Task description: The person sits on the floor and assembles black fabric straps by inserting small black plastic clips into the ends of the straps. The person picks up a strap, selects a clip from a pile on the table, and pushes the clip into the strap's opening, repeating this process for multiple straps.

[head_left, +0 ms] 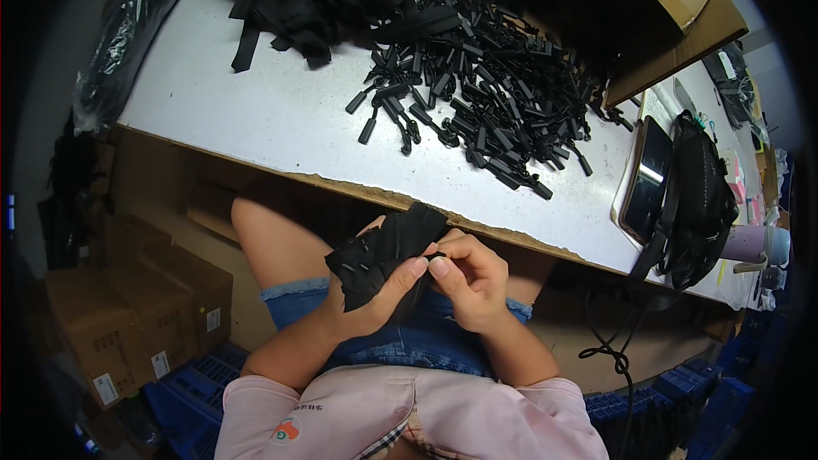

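Observation:
My left hand [376,305] is closed around a bunch of black zipper strips [400,234], which fold over its fingers above my lap. My right hand [471,279] is closed in a pinch, its thumb tip close to my left thumb. A small dark piece shows between the fingertips at the strips' edge, mostly hidden, so its kind cannot be made out. Beyond the hands, a large heap of black zipper sliders with long pulls [503,111] lies on the white table [256,123]. More black strips [307,8] are piled at the table's far left.
The table's worn front edge [341,187] runs just beyond my hands. A cardboard box [673,51] stands at the far right. A tablet [648,179], a black bag [703,204] and a purple cup [744,243] are at the right. Cartons [141,311] and blue crates [192,392] sit low left.

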Tool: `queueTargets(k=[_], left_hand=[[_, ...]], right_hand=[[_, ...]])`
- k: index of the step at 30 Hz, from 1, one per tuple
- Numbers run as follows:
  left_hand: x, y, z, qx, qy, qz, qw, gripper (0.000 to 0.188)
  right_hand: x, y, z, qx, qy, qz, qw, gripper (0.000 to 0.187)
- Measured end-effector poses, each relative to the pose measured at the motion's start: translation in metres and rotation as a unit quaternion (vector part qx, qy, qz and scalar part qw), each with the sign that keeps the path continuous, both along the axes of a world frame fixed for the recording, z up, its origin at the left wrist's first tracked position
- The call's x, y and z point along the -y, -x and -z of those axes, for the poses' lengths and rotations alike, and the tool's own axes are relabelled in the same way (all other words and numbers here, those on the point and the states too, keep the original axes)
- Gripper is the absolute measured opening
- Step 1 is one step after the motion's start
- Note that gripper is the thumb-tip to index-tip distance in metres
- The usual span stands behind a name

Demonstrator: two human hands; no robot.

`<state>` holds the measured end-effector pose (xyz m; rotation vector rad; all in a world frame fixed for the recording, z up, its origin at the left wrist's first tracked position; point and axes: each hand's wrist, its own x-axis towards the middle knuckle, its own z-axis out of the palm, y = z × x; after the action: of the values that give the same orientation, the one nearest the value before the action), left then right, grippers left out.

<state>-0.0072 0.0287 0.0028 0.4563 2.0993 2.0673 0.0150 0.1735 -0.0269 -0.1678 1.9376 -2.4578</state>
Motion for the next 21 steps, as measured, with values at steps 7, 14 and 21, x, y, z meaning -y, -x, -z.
queueTargets(k=[7,14,21], left_hand=[[-0.003,-0.006,0.006,0.158,-0.107,-0.016,0.982,0.019],[0.009,-0.003,0.015,0.186,-0.120,-0.016,0.975,0.022],[0.000,-0.005,0.025,0.126,-0.086,0.008,0.988,0.028]], right_hand=[[-0.002,0.010,-0.008,-0.117,-0.131,0.036,0.984,0.009],[-0.014,0.006,-0.009,-0.099,-0.205,-0.133,0.965,0.014],[0.003,0.022,-0.034,-0.304,-0.412,0.084,0.855,0.027]])
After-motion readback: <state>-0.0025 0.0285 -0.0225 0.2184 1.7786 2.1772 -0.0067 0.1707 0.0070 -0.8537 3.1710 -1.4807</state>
